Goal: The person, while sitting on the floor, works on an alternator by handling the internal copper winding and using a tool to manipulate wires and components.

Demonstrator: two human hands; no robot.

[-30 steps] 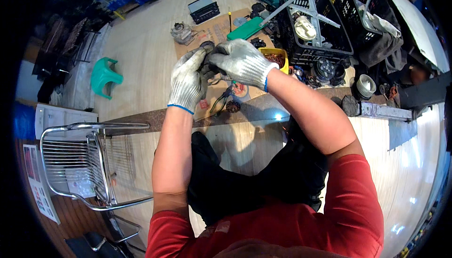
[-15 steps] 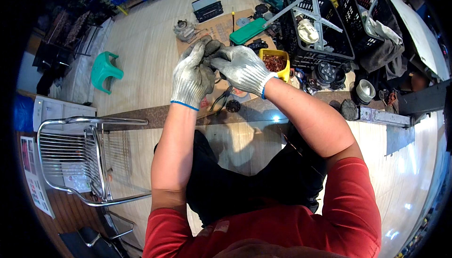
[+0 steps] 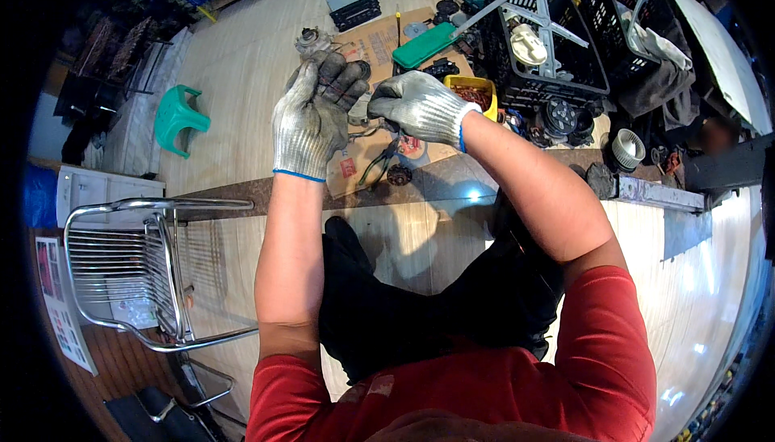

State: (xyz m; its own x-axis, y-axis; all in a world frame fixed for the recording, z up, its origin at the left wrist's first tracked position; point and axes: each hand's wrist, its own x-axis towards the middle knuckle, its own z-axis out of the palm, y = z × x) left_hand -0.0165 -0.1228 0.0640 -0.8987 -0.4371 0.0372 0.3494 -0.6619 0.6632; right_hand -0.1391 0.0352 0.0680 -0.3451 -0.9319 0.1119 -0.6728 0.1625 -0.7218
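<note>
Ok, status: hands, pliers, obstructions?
Left hand half-curled, palm up. Right hand curled, grip hidden. Pliers on cardboard. Right hand partly hides yellow tub.

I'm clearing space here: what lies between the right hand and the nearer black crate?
A yellow tub of reddish-brown bits lies between the right hand and that crate, as the head view shows.
</note>
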